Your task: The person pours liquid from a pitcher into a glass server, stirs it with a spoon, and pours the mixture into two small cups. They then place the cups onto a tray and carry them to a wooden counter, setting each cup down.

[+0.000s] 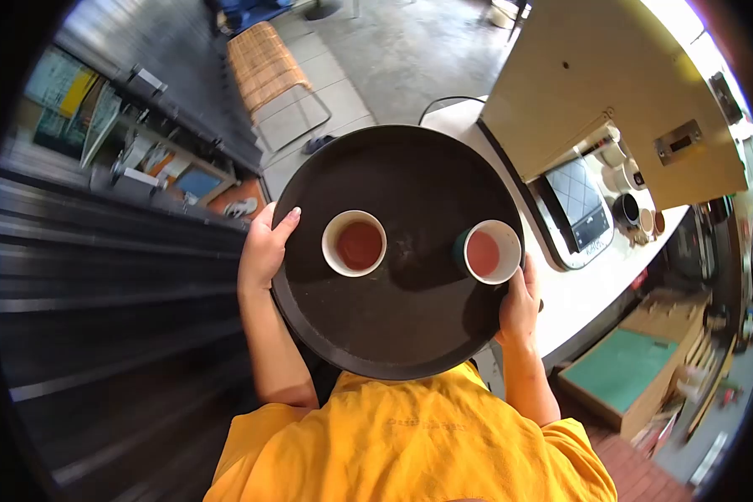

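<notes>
A round dark brown tray (402, 335) is held level in front of my yellow shirt, one hand at each side. My left hand (263, 251) grips its left rim, thumb on top and the other fingers hidden underneath. At the right rim my right hand (520, 303) closes on the tray, close beside a cup. Two cups stand upright on it: a white-rimmed cup (330, 248) left of the middle and a green cup with a white inside (460, 248) near the right edge. Both contain a reddish-pink liquid.
To the right, a white counter (567, 320) carries a tablet-like device (579, 201) and several cups, partly behind an upright beige panel (560, 84). A wicker-seated chair (263, 63) stands ahead on the left. Dark slatted panelling (125, 276) runs along my left side.
</notes>
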Demonstrator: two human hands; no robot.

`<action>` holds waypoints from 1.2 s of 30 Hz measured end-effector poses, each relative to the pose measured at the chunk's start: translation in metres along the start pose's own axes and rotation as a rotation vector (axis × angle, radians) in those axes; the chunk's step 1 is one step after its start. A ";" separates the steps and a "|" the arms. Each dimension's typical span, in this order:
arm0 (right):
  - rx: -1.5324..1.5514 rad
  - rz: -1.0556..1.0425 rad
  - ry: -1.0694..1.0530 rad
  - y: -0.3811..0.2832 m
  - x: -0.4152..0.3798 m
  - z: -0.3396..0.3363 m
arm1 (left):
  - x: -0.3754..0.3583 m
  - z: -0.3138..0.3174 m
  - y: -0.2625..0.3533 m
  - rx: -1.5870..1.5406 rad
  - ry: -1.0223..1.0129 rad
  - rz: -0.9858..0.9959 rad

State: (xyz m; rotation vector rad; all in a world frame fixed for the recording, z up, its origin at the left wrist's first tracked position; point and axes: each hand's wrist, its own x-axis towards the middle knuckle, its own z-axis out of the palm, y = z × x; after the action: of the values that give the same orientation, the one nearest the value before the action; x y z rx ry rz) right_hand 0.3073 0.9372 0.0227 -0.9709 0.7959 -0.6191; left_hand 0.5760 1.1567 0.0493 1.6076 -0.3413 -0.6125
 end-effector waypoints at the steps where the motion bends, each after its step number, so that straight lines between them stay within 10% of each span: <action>1: -0.010 -0.010 0.077 0.008 0.002 0.001 | 0.014 -0.001 0.003 -0.005 -0.048 -0.001; 27: -0.045 -0.145 0.411 -0.003 0.135 0.176 | 0.298 -0.058 0.027 0.331 -0.254 0.150; 36: -0.008 -0.302 0.530 0.019 0.258 0.274 | 0.461 -0.104 0.065 -0.197 -0.489 -0.119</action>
State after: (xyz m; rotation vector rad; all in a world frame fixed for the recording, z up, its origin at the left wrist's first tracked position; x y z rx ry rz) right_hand 0.6796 0.8789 0.0184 -0.9532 1.1259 -1.1649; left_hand 1.0180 0.9774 0.0308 1.2831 -0.5288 -1.1007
